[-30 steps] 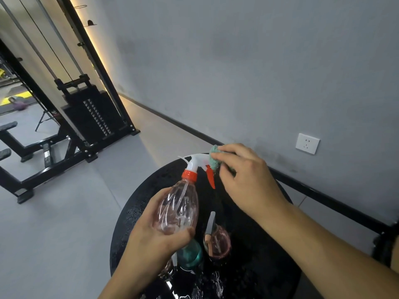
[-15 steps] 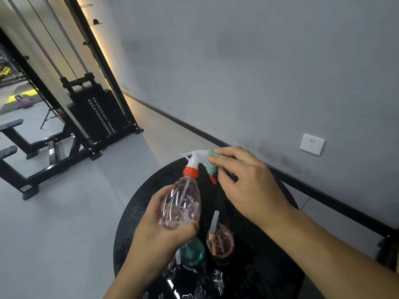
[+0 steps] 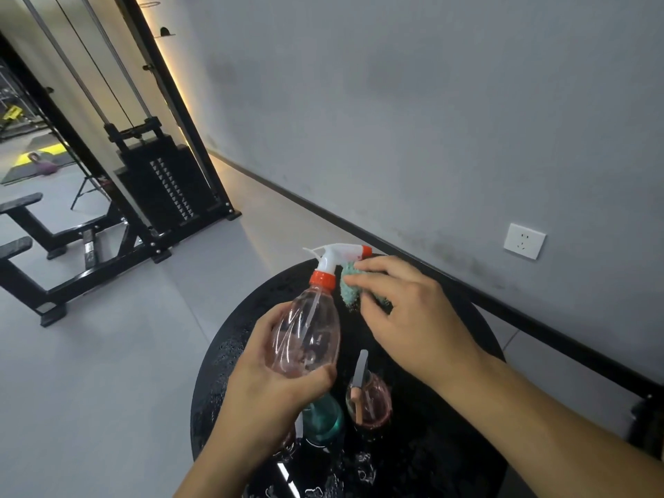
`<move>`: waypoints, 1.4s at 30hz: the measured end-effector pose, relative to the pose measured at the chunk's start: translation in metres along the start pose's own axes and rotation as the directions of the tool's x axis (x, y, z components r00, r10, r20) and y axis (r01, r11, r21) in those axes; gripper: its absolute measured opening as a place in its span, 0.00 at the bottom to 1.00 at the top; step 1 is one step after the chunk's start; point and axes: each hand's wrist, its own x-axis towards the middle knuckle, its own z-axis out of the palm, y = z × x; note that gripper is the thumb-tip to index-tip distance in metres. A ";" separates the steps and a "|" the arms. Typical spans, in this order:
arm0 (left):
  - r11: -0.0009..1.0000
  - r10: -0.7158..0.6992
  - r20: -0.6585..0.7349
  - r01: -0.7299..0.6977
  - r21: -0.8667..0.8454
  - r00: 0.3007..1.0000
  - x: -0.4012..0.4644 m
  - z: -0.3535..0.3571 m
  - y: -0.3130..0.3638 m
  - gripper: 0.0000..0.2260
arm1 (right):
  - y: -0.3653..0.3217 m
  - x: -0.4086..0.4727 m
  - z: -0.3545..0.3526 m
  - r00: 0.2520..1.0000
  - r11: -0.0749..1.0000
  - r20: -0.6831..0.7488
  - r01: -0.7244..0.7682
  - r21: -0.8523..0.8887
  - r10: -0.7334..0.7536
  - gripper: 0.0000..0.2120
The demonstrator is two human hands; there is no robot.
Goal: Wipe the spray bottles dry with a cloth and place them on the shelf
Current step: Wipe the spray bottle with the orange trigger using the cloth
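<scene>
Over the round black table (image 3: 449,458), the left hand (image 3: 266,382) grips the pink spray bottle (image 3: 309,336) round its belly, tilted with the white trigger head away from the person; likely to expose the neck for drying; right hand (image 3: 406,318) pinches the teal cloth (image 3: 350,291) just under the trigger, fingers bent, wrist arched above the bottle; a teal bottle (image 3: 323,418) and a second pink bottle (image 3: 370,400) wait on the wet tabletop; no shelf in sight.
</scene>
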 end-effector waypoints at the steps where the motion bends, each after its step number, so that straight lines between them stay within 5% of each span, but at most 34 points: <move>1: 1.000 -0.004 -0.024 0.004 -0.005 1.000 0.001 -0.002 -0.001 0.37 | -0.001 -0.001 0.000 1.000 1.000 0.026 0.001 0.007 -0.001 0.16; 9: 0.999 0.020 -0.058 -0.021 -0.023 0.998 0.006 -0.014 -0.004 0.36 | 0.000 0.005 -0.007 0.988 0.988 -0.107 -0.098 0.122 0.112 0.16; 16: 0.999 0.022 -0.012 -0.022 -0.034 1.000 0.007 -0.016 -0.007 0.39 | -0.005 0.003 -0.014 0.989 0.965 0.027 -0.149 0.215 0.147 0.13; 21: 0.999 0.024 0.020 -0.024 -0.033 1.000 0.007 -0.011 -0.008 0.38 | -0.003 0.004 -0.014 0.988 0.967 -0.031 -0.142 0.214 0.152 0.14; 26: 0.999 0.035 -0.031 -0.036 -0.027 0.999 0.009 -0.013 -0.009 0.39 | -0.004 0.001 -0.013 0.986 0.970 0.080 -0.159 0.185 0.147 0.13; 31: 0.999 0.048 -0.009 -0.048 -0.020 0.999 0.008 -0.010 -0.010 0.39 | -0.004 0.002 -0.013 0.987 0.970 -0.019 -0.153 0.188 0.159 0.14; 36: 0.999 0.024 -0.123 -0.027 -0.025 0.992 0.012 -0.012 -0.013 0.37 | -0.004 0.000 -0.011 0.985 0.970 0.084 -0.167 0.179 0.154 0.14; 42: 0.976 0.140 -0.099 -0.121 0.179 0.985 0.009 -0.013 -0.023 0.37 | 0.000 0.012 -0.022 0.969 0.969 -0.176 -0.133 0.208 0.171 0.14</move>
